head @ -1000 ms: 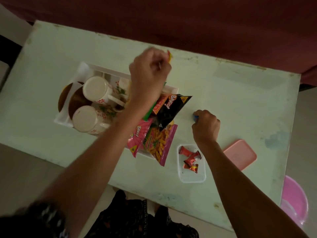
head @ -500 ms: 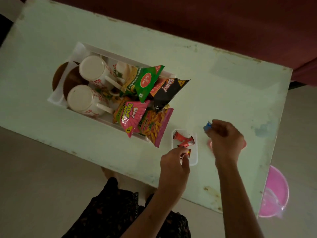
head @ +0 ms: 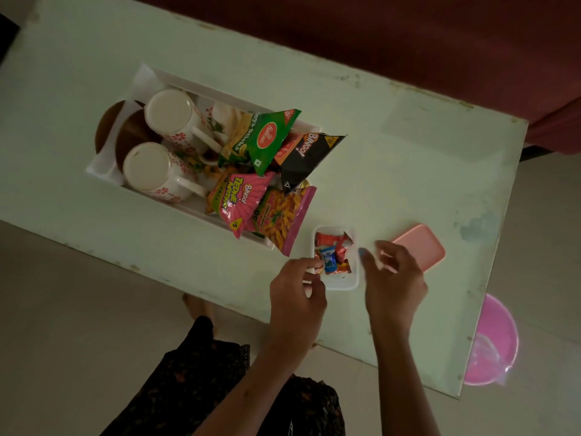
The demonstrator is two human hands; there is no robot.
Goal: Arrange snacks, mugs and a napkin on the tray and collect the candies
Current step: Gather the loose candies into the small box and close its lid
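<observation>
A pale green painted tabletop, chipped along its edges, stands on a light tiled floor before a dark maroon sofa, with a round pink plastic basin below its right corner. The white rectangular plastic tray holds two upturned white floral ceramic mugs and crinkly foil snack packets in green, black and pink. A small clear rectangular plastic box of shiny wrapped candies sits between the two hands, its flat pink rounded lid just beyond the right fingers. The left hand has loosely curled fingers touching the box's near-left rim; whether it pinches a candy cannot be told. The right hand is spread and released; half a second ago it gripped a blue candy, and a blue one now lies in the box.
</observation>
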